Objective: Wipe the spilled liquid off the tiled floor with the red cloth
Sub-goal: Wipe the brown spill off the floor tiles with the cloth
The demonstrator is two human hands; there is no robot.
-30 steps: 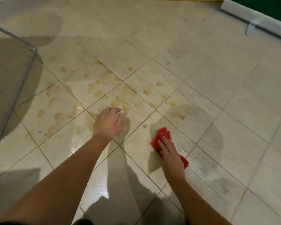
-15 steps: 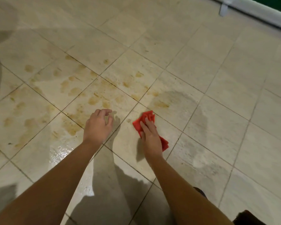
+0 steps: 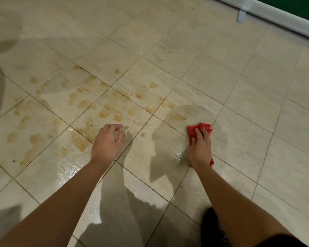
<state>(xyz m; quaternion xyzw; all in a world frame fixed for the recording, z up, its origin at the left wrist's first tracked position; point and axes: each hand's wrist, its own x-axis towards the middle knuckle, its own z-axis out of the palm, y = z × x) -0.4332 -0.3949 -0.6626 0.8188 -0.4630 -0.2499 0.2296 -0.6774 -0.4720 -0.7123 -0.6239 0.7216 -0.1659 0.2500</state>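
A floor of large square beige tiles, faintly mottled like stone and split by thin dark grout lines running diagonally, fills nearly the whole frame. Across the left and centre of the frame lies the spilled liquid: a scatter of amber-brown blotches, some rounded, some smeared into short streaks, thickest along the grout joints. Nearer the lower centre the tiles carry a glossy wet film that catches the light in small bright speckles. The red cloth, a soft crumpled fabric bunched into an uneven wad, lies on the floor right of centre, at the edge of a darker, roughly round damp patch. The right hand lies palm down on top of it, fingers spread forward over the folds and pressing it flat to the tile; a strip of red also shows beside the wrist. The left hand is just left of centre, empty, its fingers loosely curled and partly open, fingertips pointing down toward the tile; whether they touch it cannot be told. Both bare forearms reach in from the lower edge and cast soft shadows on the floor. Along the upper right runs a pale, smooth baseboard under a dark green surface.
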